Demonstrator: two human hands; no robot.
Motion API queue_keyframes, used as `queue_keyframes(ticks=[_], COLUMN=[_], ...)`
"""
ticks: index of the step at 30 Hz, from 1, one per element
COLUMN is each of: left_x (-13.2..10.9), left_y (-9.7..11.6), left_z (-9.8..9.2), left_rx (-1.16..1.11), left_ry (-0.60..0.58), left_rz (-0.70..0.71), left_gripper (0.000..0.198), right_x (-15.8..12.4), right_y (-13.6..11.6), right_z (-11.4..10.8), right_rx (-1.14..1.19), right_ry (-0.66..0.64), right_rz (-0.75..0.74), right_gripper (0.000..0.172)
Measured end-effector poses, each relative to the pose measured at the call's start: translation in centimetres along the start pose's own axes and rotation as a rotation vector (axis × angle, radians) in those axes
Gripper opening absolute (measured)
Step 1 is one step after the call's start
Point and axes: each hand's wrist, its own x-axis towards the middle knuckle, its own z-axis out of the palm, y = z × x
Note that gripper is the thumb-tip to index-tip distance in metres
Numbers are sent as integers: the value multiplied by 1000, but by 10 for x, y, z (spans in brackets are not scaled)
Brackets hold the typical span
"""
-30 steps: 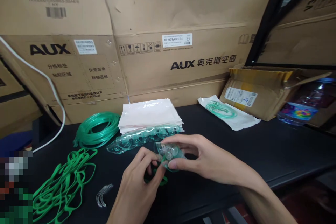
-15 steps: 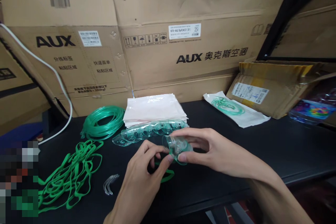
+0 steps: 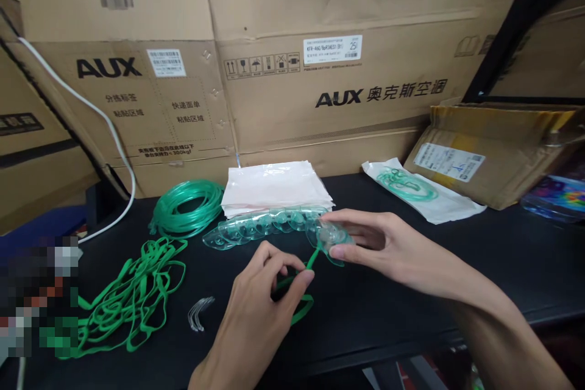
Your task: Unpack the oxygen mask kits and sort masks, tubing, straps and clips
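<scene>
A clear green-tinted oxygen mask (image 3: 329, 236) is gripped between the thumb and fingers of my right hand (image 3: 370, 244), above the black table. My left hand (image 3: 274, 286) pinches a green elastic strap (image 3: 312, 258) between thumb and forefinger. One end of the strap runs up to the mask's edge, and a loop of it hangs below my left fingers. Just behind my hands lies a row of nested clear masks (image 3: 260, 223). Left of my left hand, several thin metal strips (image 3: 199, 312) lie on the table.
A tangle of green straps (image 3: 137, 298) and coiled green tubing (image 3: 187, 210) lie at left. White pouches (image 3: 274, 186) are stacked behind the masks. A pouch with green tubing (image 3: 425, 192), an open carton (image 3: 457, 152) and a bottle (image 3: 555, 195) stand right. Large cartons (image 3: 365, 24) form the back.
My right hand has moved the mask right and slightly up, away from my left hand. A taut stretch of green strap now shows between them. The camera view has shifted slightly left.
</scene>
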Motion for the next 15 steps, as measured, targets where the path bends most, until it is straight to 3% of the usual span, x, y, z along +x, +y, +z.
queue_keyframes(ticks=[3, 7, 9, 13, 15], left_x=[-1, -2, -2, 1, 2], left_y=[-1, 1, 2, -3, -8], left_z=[0, -3, -5, -12, -20], left_rx=[3, -2, 13, 64, 95], left_ry=[33, -20, -39, -62, -104], left_rz=[-8, 15, 8, 38, 61], left_gripper=[18, 17, 19, 16, 13], right_x=[0, 2, 3, 3, 1], right_y=[-3, -4, -3, -1, 0], right_z=[11, 20, 16, -1, -10], right_rx=[-17, -37, -57, -197, -197], right_ry=[-62, -116, -14, 379, 423], right_rz=[-18, -43, -67, -104, -110], right_gripper=[58, 52, 49, 50, 52])
